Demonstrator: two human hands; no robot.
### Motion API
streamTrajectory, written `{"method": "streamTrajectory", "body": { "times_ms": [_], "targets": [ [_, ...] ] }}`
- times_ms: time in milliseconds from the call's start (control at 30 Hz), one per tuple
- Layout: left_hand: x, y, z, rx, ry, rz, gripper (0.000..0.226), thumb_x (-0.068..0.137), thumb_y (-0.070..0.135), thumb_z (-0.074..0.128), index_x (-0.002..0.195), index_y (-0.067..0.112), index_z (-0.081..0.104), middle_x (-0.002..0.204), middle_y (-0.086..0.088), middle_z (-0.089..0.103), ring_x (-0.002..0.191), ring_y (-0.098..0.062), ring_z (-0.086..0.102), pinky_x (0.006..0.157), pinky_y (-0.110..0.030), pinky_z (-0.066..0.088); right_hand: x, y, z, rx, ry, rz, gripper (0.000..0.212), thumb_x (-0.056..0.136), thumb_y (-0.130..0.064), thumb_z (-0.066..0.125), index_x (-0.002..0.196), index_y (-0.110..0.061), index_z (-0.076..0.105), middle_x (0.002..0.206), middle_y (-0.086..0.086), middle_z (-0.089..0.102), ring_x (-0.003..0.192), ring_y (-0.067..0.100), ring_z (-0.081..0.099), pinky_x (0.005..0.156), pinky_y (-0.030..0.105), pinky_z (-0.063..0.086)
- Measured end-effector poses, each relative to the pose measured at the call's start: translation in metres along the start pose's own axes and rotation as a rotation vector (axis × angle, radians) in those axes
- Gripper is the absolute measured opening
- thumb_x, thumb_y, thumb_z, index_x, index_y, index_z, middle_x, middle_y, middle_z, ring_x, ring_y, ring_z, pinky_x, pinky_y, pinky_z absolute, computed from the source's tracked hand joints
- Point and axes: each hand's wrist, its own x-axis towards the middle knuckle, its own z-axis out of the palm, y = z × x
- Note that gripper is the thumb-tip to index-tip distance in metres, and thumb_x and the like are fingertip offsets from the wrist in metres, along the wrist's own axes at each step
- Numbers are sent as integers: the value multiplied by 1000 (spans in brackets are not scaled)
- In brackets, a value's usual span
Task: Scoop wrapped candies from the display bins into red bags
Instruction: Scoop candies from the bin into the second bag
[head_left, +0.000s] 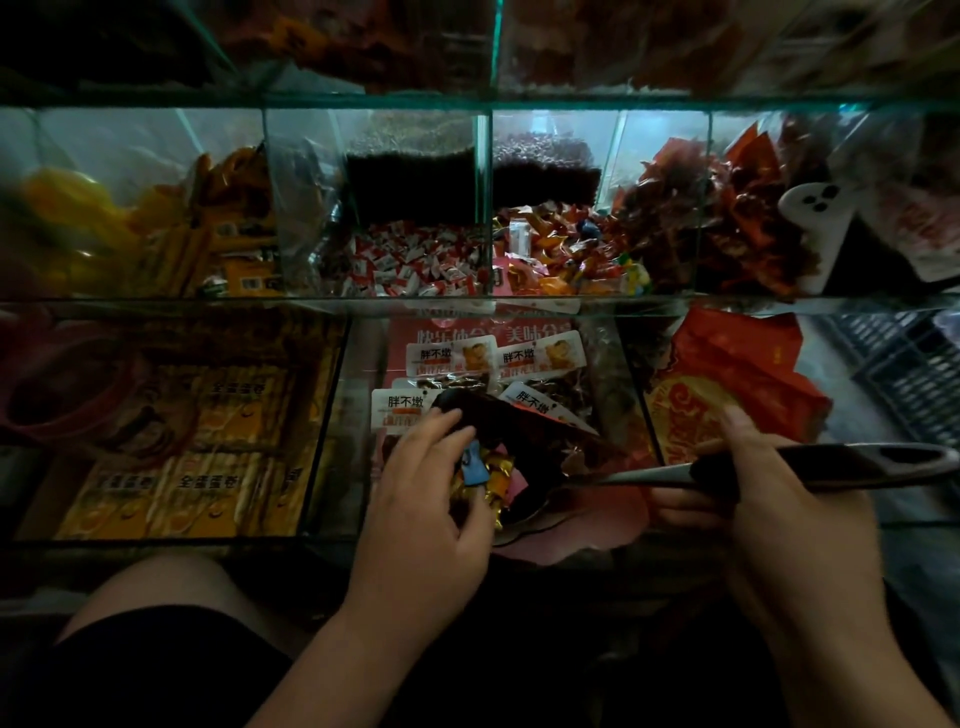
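My left hand holds the mouth of a red bag in front of the lower middle bin, thumb on the bag's dark upper rim. Wrapped candies in gold, blue and pink show in the opening beside my fingers. My right hand grips the black handle of a metal scoop. The scoop lies nearly level, its bowl at the bag's mouth. Mixed wrapped candies fill an upper glass bin behind.
Glass bins stand in rows. Red-and-white candies sit left of the mixed bin and red packets right of it. Below lie yellow boxes, labelled snack packs and red packs. My knee is at lower left.
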Motion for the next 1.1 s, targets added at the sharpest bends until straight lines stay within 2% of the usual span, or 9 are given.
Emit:
{"method": "streamTrajectory", "body": {
  "times_ms": [133, 200, 433, 533, 700, 867, 933, 1000, 1100],
  "targets": [
    [11, 5, 13, 112, -176, -101, 65, 101, 65, 37, 155, 30, 33, 161, 15, 27, 151, -3, 13, 120, -27, 15, 3, -12, -11, 63, -77, 71, 34, 103, -35, 53, 80, -9, 56, 49, 0, 65, 46, 25, 70, 38, 25, 52],
    [18, 5, 17, 143, -205, -124, 70, 100, 70, 25, 157, 30, 27, 165, 13, 22, 152, -3, 10, 120, -28, 12, 2, -18, -14, 129, -102, 100, 30, 103, -26, 49, 80, -7, 54, 50, 3, 62, 44, 24, 68, 38, 25, 52],
    [36, 22, 18, 176, -138, 24, 62, 107, 59, 26, 153, 22, 42, 162, 7, 34, 152, -6, 15, 127, -36, 13, -4, -34, -21, 275, -174, 76, 24, 99, -14, 48, 77, -10, 57, 52, 0, 61, 46, 26, 69, 41, 23, 54],
    [55, 33, 12, 198, -106, 132, 58, 108, 55, 30, 153, 21, 42, 161, 5, 37, 153, -10, 19, 127, -40, 13, 0, -44, -25, 322, -157, 42, 27, 101, -21, 49, 78, -10, 57, 53, 0, 62, 49, 27, 71, 43, 24, 55],
    [130, 54, 11, 247, -101, 298, 58, 109, 50, 30, 157, 18, 34, 165, -3, 30, 155, -19, 14, 127, -40, 0, 24, -69, -15, 396, -96, -59, 34, 102, -35, 51, 76, -14, 60, 58, -2, 65, 68, 28, 77, 57, 28, 61],
    [208, 66, 25, 104, -236, 209, 60, 110, 43, 34, 161, 16, 21, 170, -2, 14, 157, -17, 4, 127, -37, 5, 58, -82, 15, 503, -40, -107, 27, 101, -35, 59, 98, -8, 61, 90, 10, 75, 87, 30, 78, 68, 30, 63],
    [220, 68, 28, 24, -240, 132, 58, 110, 38, 36, 162, 14, 20, 170, -2, 13, 156, -17, 5, 126, -33, 7, 66, -80, 29, 452, -16, -181, 24, 99, -34, 62, 103, -9, 63, 98, 13, 76, 87, 28, 79, 69, 30, 63],
    [218, 68, 28, -67, -162, 79, 55, 111, 33, 37, 160, 15, 24, 168, -2, 20, 155, -16, 14, 121, -28, 12, 74, -73, 36, 274, -52, -351, 17, 98, -35, 63, 95, -19, 67, 91, 7, 78, 84, 24, 79, 70, 31, 64],
    [199, 61, 23, -259, -46, -31, 47, 108, 32, 44, 154, 22, 39, 159, -1, 40, 145, -16, 37, 117, -33, 29, 81, -59, 33, -199, -187, -785, 13, 97, -41, 66, 87, -31, 68, 86, -1, 75, 81, 13, 76, 73, 31, 63]
  ]
}}
